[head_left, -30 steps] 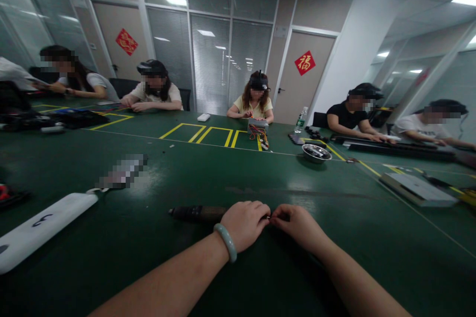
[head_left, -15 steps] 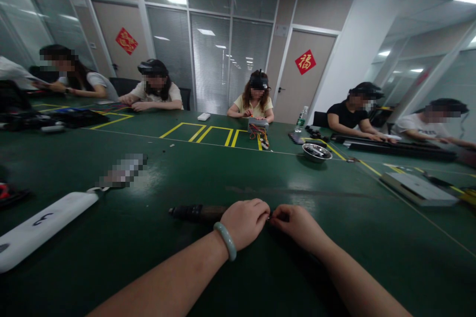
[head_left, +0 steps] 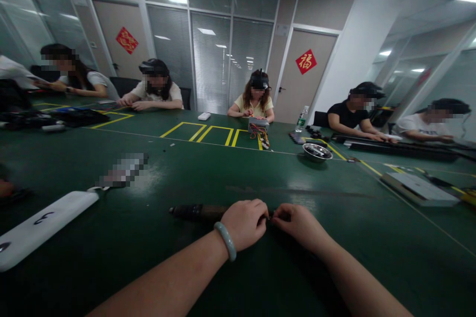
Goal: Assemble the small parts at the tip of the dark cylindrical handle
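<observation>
My left hand [head_left: 244,223], with a pale green bangle on the wrist, is closed around the right end of a long dark tool [head_left: 197,212] lying on the green table [head_left: 208,168]. The tool's handle sticks out to the left of my fist. My right hand [head_left: 299,225] sits right beside it, fingers pinched together at the tool's tip, where the two hands meet. What the right fingers pinch is too small and hidden to name.
A white flat device [head_left: 40,225] lies at the near left. A metal bowl [head_left: 316,152] stands at mid table, a grey flat unit [head_left: 420,188] at the right. Several other people sit working along the far side, with yellow tape marks [head_left: 208,133] before them.
Both hands have stayed in place; only the fingers shift slightly at the tool's tip. A red object at the far left edge has gone from view.
</observation>
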`<state>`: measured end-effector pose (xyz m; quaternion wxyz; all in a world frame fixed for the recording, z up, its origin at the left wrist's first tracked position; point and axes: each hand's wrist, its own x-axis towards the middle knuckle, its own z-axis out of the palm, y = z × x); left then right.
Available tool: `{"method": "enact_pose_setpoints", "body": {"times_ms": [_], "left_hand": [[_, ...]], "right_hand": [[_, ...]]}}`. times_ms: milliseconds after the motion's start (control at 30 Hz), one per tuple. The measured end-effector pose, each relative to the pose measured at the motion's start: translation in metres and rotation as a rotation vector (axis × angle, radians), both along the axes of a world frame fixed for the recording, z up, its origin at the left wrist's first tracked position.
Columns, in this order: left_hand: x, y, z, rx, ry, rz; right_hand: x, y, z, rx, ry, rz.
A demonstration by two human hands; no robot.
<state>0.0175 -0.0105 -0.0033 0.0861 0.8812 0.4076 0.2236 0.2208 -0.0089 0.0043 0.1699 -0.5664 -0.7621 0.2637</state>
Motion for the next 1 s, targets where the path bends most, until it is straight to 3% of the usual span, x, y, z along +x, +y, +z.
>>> {"method": "enact_pose_setpoints", "body": {"times_ms": [600, 1000], "left_hand": [[-0.0002, 0.0029, 0.0003, -0.008, 0.015, -0.029], [0.0023, 0.0019, 0.0017, -0.032, 0.087, 0.026]], "right_hand": [[-0.004, -0.0009, -0.0008, -0.029, 0.038, -0.043], [-0.0054, 0.0004, -0.0019, -0.003, 0.006, -0.056]]}}
